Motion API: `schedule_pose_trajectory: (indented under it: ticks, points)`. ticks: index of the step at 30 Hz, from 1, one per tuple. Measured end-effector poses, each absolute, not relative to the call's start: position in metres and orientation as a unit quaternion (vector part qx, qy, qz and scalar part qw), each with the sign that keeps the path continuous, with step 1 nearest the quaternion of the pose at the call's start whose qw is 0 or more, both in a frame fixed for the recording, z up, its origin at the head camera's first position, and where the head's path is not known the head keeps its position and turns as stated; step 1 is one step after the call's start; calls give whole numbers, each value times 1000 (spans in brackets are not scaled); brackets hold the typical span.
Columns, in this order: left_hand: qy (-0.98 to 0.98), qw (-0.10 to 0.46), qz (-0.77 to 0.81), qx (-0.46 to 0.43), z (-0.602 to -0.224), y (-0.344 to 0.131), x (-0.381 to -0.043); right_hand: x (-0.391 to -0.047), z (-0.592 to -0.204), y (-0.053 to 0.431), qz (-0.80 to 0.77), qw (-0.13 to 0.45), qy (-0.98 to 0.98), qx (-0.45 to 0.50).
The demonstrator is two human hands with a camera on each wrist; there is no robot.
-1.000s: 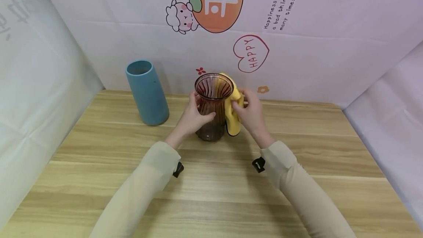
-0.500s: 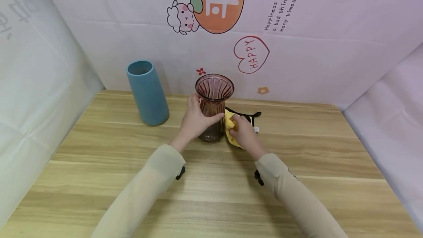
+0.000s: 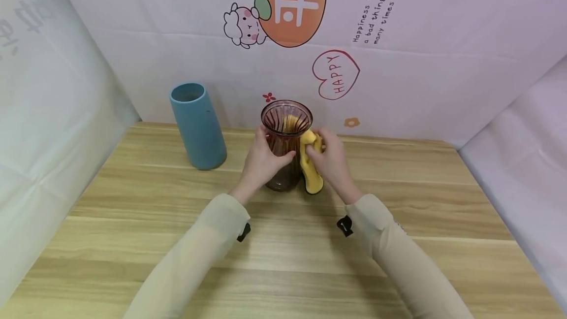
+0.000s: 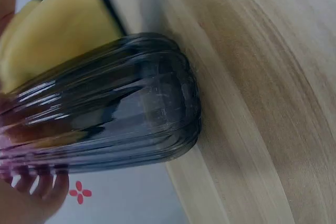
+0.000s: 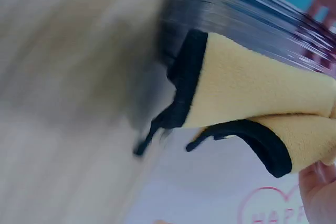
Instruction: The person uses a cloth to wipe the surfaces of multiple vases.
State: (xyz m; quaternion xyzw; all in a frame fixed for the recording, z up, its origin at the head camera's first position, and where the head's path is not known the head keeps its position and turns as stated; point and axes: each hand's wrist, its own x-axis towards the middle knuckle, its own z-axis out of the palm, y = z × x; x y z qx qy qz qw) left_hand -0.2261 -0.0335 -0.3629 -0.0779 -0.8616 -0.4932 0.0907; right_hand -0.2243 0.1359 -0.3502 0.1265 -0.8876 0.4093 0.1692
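Observation:
A purplish, ribbed glass vase (image 3: 283, 177) with a flared rim stands upright at the middle of the table. My left hand (image 3: 260, 162) grips it from the left, thumb across the front and fingers round the back. My right hand (image 3: 331, 160) pinches a yellow cloth (image 3: 312, 177) with dark edging against the vase's right side, below the rim. In the left wrist view, the cloth (image 4: 63, 30) lies behind the clear vase base (image 4: 157, 103). The right wrist view shows the folded cloth (image 5: 257, 82) hanging with a dark loop, overlapping the vase (image 5: 231, 19).
A tall blue vase (image 3: 199, 132) stands to the left, near the back edge of the wooden table (image 3: 283, 270). Behind rises a white printed backdrop (image 3: 177, 53) with drawings and lettering. White fabric walls (image 3: 40, 127) close in both sides.
My right hand first went down with the cloth, which spread toward the table, then came back up along the vase's right side. My left hand keeps its grip and the vase stays put.

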Motion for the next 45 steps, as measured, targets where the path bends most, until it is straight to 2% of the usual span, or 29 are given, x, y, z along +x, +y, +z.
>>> schedule_pose_trajectory:
  ticks: [4, 12, 15, 20, 23, 37, 45]
  points:
    - [-853, 69, -505, -111, -364, -39, -230, -225, -343, 135, 436, 193, -871, 122]
    - [-851, 23, -509, -124, -362, -44, -233, -225, -363, 141, 368, 124, -913, 121]
    - [-851, 20, -510, -125, -361, -45, -233, -226, -374, 144, 332, 83, -933, 112]
    - [-852, 17, -509, -121, -361, -45, -233, -226, -389, 144, 298, -18, -951, 77]
    - [-854, 18, -506, -120, -362, -44, -232, -225, -396, 143, 274, -44, -959, 64]
    - [-880, 7, -458, -125, -379, -46, -228, -219, -408, 145, 260, 27, -963, 60]
    - [-866, 35, -485, -117, -381, -44, -226, -218, -404, 149, 292, 114, -947, 63]
